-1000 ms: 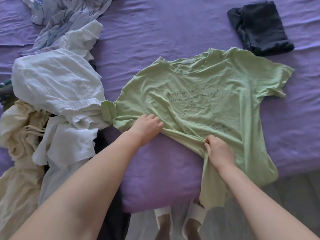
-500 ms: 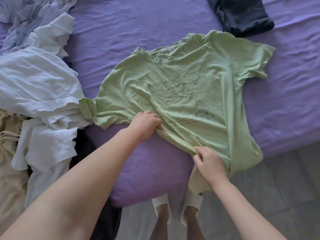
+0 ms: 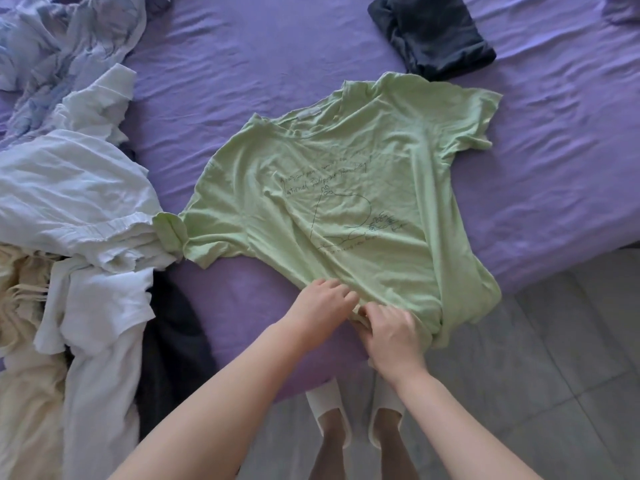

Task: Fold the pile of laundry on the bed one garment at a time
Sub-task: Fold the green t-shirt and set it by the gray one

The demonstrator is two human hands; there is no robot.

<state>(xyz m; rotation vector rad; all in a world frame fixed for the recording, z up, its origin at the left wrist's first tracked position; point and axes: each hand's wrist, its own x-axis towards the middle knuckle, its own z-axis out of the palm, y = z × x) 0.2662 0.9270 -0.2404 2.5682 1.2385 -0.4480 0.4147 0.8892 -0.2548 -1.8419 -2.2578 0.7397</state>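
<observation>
Green t-shirt [image 3: 346, 188] flat on the purple bed [image 3: 242, 64], print up, hem hanging over the near edge. Left hand [image 3: 320, 306] and right hand [image 3: 393, 329] side by side, almost touching, both pinching the hem. Unfolded laundry pile [image 3: 76, 209] touches its left sleeve. Dark folded garment [image 3: 436, 32] above its collar.
</observation>
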